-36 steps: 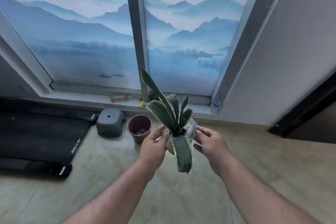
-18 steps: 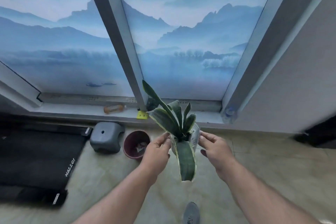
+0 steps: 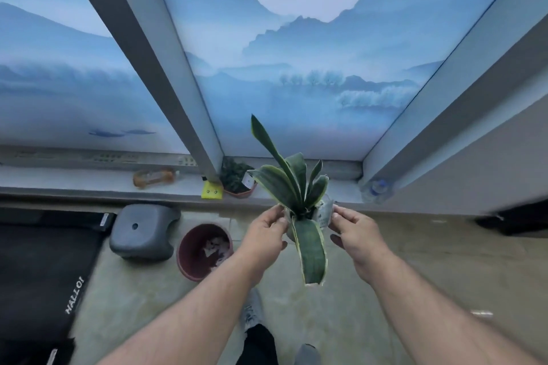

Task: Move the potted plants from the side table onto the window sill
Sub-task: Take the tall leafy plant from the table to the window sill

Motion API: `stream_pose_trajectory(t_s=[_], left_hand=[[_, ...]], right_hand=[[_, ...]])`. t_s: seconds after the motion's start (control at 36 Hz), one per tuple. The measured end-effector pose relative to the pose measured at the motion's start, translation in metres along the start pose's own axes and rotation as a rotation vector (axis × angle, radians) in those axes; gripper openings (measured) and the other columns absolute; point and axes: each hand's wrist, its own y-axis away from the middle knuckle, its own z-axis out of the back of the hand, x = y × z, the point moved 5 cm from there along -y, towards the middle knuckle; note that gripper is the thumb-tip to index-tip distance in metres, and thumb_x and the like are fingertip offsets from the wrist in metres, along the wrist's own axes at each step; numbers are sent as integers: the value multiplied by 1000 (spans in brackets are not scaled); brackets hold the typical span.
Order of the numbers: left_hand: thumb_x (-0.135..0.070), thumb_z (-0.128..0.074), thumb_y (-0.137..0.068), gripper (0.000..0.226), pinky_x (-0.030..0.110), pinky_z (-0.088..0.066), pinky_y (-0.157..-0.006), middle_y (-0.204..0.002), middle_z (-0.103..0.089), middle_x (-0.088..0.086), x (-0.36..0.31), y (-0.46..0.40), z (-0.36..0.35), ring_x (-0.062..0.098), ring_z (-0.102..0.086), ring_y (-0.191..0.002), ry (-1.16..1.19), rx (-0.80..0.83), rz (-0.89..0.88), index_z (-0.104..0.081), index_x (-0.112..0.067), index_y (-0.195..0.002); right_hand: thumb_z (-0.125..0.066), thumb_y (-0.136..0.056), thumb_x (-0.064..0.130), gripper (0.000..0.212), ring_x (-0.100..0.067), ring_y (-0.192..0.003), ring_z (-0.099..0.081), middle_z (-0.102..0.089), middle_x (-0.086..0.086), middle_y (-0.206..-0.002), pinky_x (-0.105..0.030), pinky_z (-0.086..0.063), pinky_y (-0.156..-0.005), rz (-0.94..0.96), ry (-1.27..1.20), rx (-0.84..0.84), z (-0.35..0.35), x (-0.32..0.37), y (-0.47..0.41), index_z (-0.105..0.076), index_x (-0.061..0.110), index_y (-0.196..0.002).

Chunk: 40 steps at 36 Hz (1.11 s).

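Observation:
I hold a small potted snake plant (image 3: 299, 187) with green, pale-edged leaves in the air, just in front of the window sill (image 3: 89, 179). My left hand (image 3: 267, 231) grips the pot's left side and my right hand (image 3: 351, 234) grips its right side, by a white label. The pot itself is mostly hidden behind my fingers and a drooping leaf. On the sill, beside the window post, stands another small dark-leaved plant (image 3: 235, 176) in a reddish pot.
An orange bottle (image 3: 154, 177) lies on the sill, a yellow tag (image 3: 212, 190) hangs at its edge, and a clear bottle (image 3: 375, 188) sits in the right corner. On the floor below are a grey stool (image 3: 143, 231), an empty brown pot (image 3: 203, 250) and a black treadmill (image 3: 44, 270).
I have stepped closer to the window with the plant held in both hands. The sill and the plant on it now appear larger and nearer; my feet have come into view.

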Motion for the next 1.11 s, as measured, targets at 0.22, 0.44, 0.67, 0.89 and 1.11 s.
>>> stream_pose_trajectory(t_s=[0.22,0.44,0.67,0.89,1.11], left_hand=[[-18,-47,-104,36,39,-54,-99,-133,-64,-11,9,-128,30,10,-61,-121,-24,48,60,-57,-33,-135],[-10,-44,-103,36,38,-54,-96,-130,-64,-7,62,-270,36,13,-61,-118,-13,-3,95,-60,-30,-128],[-14,-44,-101,38,32,-57,-86,-131,-62,-12,133,-398,39,12,-60,-118,-57,-15,162,-61,-36,-128],[-18,-43,-101,37,41,-55,-95,-133,-62,-18,195,-479,34,18,-61,-119,-47,-18,221,-58,-39,-128],[-14,-41,-103,35,46,-52,-101,-120,-65,-25,221,-516,30,16,-60,-120,-13,-30,248,-58,-38,-123]], right_hand=[[-58,-101,13,26,-12,-106,-68,-76,1,-115,-34,-51,-90,-47,2,-14,-45,-3,-111,-71,16,-123],[-55,-103,11,29,-11,-102,-69,-77,0,-113,-33,-54,-97,-67,56,40,-70,-51,-261,-72,16,-126],[-55,-102,7,31,-14,-105,-71,-80,3,-104,-39,-51,-104,-50,51,82,-88,-122,-398,-79,26,-95],[-55,-102,6,29,-13,-110,-68,-77,1,-116,-28,-53,-90,-58,80,90,-98,-186,-486,-74,14,-122],[-53,-102,5,32,-12,-102,-70,-79,8,-99,-31,-54,-91,-97,80,85,-103,-212,-525,-78,26,-100]])
